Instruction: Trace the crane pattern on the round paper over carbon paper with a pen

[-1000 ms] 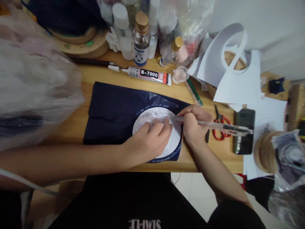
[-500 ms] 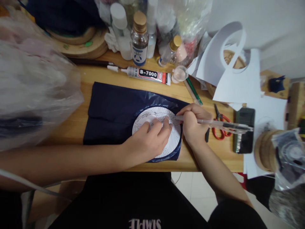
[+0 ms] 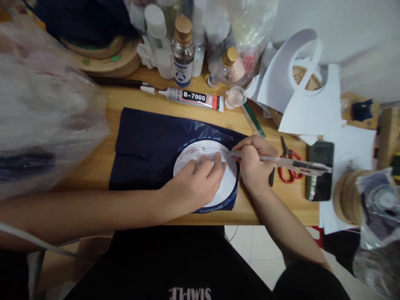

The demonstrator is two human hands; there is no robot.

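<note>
A round white paper (image 3: pixel 230 179) with a black line pattern lies on dark blue cloth (image 3: pixel 143 146) on the wooden table. My left hand (image 3: pixel 195 183) rests on the paper with bent fingers apart, its fingertips pressing the sheet down and covering part of the pattern. In my right hand (image 3: pixel 258 164) is a slim, clear-bodied pen (image 3: pixel 293 165), held in a writing grip. The pen slants left, its tip at the paper's upper right edge. A thin clear film with a dark rim shows around the paper disc.
Behind the cloth lie a B-7000 glue tube (image 3: pixel 195 98), a small clear cup (image 3: pixel 236 97) and a green pen (image 3: pixel 254 119). Bottles (image 3: pixel 182 54) stand at the back. Red-handled pliers (image 3: pixel 290 166) and a dark box (image 3: pixel 321 171) are right of my hand. A plastic bag (image 3: pixel 46 108) lies left.
The pen tip has shifted very slightly left at the paper's upper right edge. Both hands otherwise keep their places.
</note>
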